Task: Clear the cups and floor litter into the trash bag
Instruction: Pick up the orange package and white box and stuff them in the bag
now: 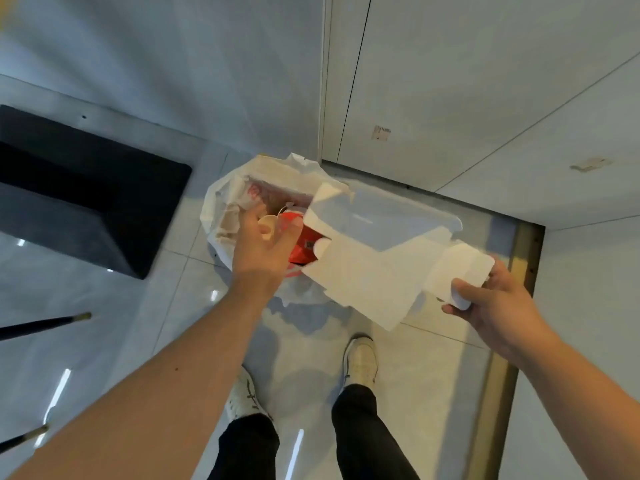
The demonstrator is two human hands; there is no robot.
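Observation:
A white plastic trash bag (pixel 221 199) sits open on the tiled floor ahead of my feet, with red packaging (pixel 304 244) and other waste inside. My left hand (pixel 266 247) hovers over the bag's mouth with a clear plastic cup (pixel 277 220) in its fingers. My right hand (pixel 491 303) grips one end of a flattened white cardboard box (pixel 374 268). The box reaches leftward, and its far end hangs over the bag's right side.
A dark table base (pixel 86 192) stands on the floor to the left. Two thin dark chair legs (pixel 45 323) poke in at lower left. White cabinet doors (pixel 467 88) and a metal floor strip (pixel 519 258) lie to the right. My two shoes (pixel 360 362) stand just behind the bag.

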